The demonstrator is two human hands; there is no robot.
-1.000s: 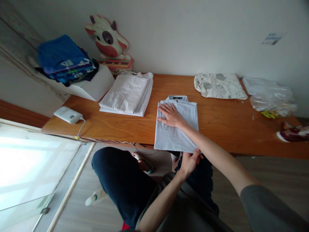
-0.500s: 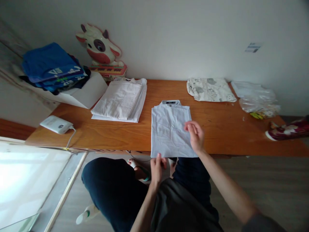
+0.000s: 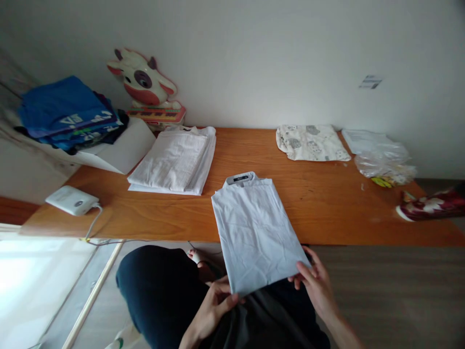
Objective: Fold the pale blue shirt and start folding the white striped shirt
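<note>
Head camera view, looking down over a seated person's lap toward a long wooden bench (image 3: 327, 203) set against a pale wall. A folded pale blue shirt (image 3: 254, 232) lies with its collar end on the bench and its lower end hanging past the front edge, turned slightly so the collar points up and left. Both hands grip that lower end: the left hand (image 3: 212, 310) pinches the bottom left corner between thumb and fingers, and the right hand (image 3: 317, 286) pinches the bottom right corner, its fingers curled under the cloth. The person's dark trousers (image 3: 163, 291) show beneath the shirt.

Further back on the bench, to the left of the shirt and apart from it, sits a stack of folded white cloth (image 3: 174, 157). Behind that stack a cartoon cow figure (image 3: 143, 82) leans on the wall. At the far left, blue folded clothes (image 3: 65, 111) rest on a white box (image 3: 123, 150), and a small white device (image 3: 70, 199) with a cable lies near the bench's left end. To the right lie a patterned cream cloth (image 3: 310, 141), a crumpled clear plastic bag (image 3: 385, 160) and, at the right edge, a dark red flowered item (image 3: 432, 206).
</note>
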